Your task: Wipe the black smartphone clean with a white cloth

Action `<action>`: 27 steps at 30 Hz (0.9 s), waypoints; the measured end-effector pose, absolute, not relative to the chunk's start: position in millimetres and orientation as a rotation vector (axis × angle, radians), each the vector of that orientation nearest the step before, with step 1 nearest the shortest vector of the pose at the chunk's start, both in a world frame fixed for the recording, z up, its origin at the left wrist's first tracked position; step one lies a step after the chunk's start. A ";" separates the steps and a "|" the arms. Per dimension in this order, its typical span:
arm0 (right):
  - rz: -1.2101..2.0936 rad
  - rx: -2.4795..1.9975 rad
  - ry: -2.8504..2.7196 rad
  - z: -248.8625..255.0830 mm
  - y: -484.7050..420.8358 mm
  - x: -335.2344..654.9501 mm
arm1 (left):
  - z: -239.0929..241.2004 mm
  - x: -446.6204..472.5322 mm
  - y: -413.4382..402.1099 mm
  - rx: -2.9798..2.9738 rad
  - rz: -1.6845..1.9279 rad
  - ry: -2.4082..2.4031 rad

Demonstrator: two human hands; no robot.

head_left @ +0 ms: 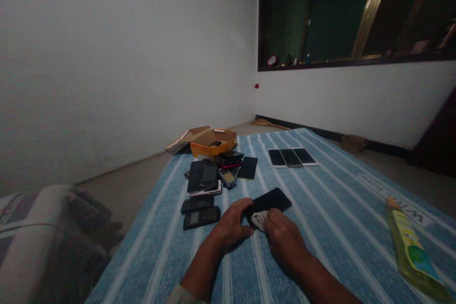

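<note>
Black and flat, the phone point(272, 199) in the head view lies at a slant above the blue striped cloth point(320, 228), just ahead of the two hands; the left hand point(233, 219) has its near end between thumb and fingers; the right hand point(283, 235) pinches a crumpled white rag point(259, 220) against that same end; whether the phone rests on the striped cloth or is slightly lifted, I cannot tell; I judge it light, stiff and slick, likely to crack if dropped; its long side edges look the surest hold; the rag should be soft and yielding.
</note>
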State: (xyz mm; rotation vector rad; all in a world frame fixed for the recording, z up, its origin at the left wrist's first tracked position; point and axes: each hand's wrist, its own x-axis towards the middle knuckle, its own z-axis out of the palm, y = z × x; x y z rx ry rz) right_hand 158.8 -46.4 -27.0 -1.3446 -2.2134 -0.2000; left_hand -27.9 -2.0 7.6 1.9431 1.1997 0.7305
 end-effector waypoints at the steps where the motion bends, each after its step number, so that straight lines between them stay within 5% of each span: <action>1: -0.217 -1.302 -2.221 -28.7 -47.4 156.3 | 7.3 -28.3 -1.5 1.959 0.722 1.198; 27: -0.133 -1.435 -2.219 -19.1 -47.5 160.3 | 3.1 -29.3 1.5 1.983 0.702 1.171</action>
